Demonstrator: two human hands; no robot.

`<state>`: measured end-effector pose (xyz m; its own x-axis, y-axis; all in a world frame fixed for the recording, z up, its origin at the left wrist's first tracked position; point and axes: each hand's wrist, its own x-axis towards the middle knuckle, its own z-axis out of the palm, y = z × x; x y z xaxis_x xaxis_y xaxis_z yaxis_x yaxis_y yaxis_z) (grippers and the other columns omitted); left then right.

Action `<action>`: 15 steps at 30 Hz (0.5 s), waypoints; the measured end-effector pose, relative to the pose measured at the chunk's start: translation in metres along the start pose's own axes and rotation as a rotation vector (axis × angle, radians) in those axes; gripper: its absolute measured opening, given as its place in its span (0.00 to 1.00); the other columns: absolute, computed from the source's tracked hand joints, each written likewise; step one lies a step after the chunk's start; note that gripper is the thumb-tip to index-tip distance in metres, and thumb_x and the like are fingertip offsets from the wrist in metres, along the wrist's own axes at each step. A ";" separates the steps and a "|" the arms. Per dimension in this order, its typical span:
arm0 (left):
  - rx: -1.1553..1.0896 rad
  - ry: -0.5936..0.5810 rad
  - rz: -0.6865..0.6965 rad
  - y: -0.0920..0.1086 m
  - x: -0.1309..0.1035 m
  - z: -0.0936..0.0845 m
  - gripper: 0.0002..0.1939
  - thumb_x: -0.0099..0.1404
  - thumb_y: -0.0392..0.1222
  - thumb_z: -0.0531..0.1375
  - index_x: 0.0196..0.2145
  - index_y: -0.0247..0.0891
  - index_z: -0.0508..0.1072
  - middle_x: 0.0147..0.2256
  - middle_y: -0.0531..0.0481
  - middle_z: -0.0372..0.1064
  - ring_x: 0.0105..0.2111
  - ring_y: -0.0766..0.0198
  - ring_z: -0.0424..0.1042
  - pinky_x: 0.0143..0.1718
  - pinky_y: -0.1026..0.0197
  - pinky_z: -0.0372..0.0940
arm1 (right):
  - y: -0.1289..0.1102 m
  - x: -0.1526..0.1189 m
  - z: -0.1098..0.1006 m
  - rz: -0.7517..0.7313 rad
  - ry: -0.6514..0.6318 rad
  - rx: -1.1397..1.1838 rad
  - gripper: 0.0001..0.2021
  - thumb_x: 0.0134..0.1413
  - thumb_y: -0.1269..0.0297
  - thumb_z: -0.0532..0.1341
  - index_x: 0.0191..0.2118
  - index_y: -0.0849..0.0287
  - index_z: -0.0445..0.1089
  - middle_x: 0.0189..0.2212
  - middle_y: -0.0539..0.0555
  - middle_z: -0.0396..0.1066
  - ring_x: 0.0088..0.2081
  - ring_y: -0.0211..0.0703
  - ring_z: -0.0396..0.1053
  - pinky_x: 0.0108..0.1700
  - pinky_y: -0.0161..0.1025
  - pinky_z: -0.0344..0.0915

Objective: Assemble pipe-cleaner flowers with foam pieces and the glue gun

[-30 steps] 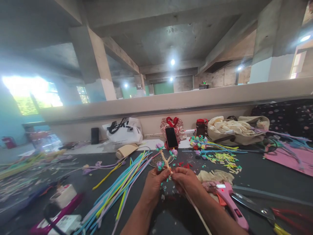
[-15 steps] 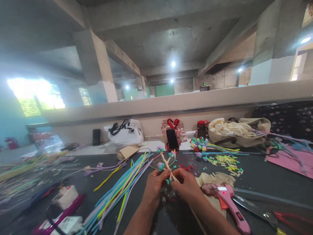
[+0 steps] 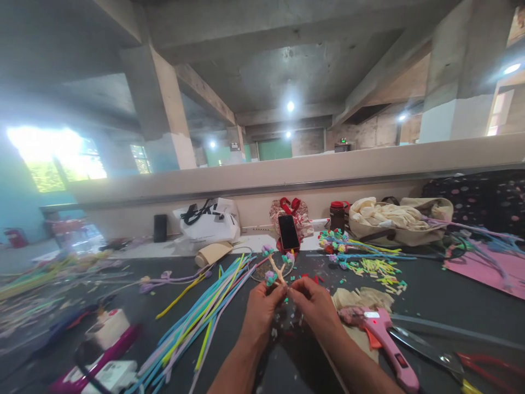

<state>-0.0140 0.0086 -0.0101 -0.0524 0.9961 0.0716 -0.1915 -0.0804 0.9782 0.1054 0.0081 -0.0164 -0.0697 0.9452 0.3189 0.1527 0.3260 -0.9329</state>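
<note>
Between my two hands stands a small branch of beige pipe cleaner, forked and tipped with purple and teal fuzzy flowers. My left hand is closed in a pinch around its lower part. Close beside it, my right hand pinches at the lower end of the branch, thumb and fingertips together; the part between the fingers is hidden. Left of my hands lies a bundle of blue, yellow and lilac pipe cleaners. To the right, a pink hot glue gun rests on a crumpled beige cloth.
Scissors with red handles lie at right. Yellow-green cut pieces and finished flower stems are behind. A phone, bottle, white bag and cloth-filled bag line the back. A power strip sits at left.
My right hand's fingertips have moved up and closed in near my left thumb. The beige stem ends and teal piece seen below the fingers earlier are now mostly hidden.
</note>
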 end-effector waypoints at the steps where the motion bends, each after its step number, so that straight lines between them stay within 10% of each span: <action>1: 0.003 0.002 0.025 0.001 -0.001 0.001 0.13 0.44 0.46 0.63 0.25 0.33 0.71 0.19 0.54 0.65 0.18 0.71 0.61 0.22 0.68 0.55 | 0.000 0.001 0.000 0.091 -0.021 0.115 0.11 0.43 0.56 0.57 0.23 0.60 0.63 0.15 0.45 0.60 0.17 0.33 0.57 0.18 0.31 0.53; 10: -0.005 -0.058 0.036 0.004 -0.005 0.003 0.13 0.40 0.45 0.64 0.24 0.34 0.71 0.19 0.52 0.67 0.20 0.66 0.64 0.23 0.65 0.58 | 0.004 0.005 -0.006 0.622 -0.285 0.779 0.08 0.37 0.64 0.59 0.25 0.63 0.63 0.13 0.43 0.59 0.11 0.26 0.53 0.11 0.24 0.47; 15: 0.013 -0.054 0.043 0.005 -0.006 0.004 0.13 0.43 0.45 0.63 0.24 0.33 0.71 0.19 0.54 0.65 0.19 0.69 0.61 0.23 0.67 0.56 | 0.003 0.004 -0.004 0.412 -0.092 0.563 0.09 0.36 0.61 0.61 0.24 0.60 0.62 0.11 0.42 0.58 0.10 0.28 0.53 0.11 0.26 0.47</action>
<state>-0.0108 0.0026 -0.0044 -0.0073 0.9923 0.1236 -0.1772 -0.1230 0.9765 0.1091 0.0129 -0.0173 -0.2026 0.9766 -0.0716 -0.3475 -0.1401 -0.9271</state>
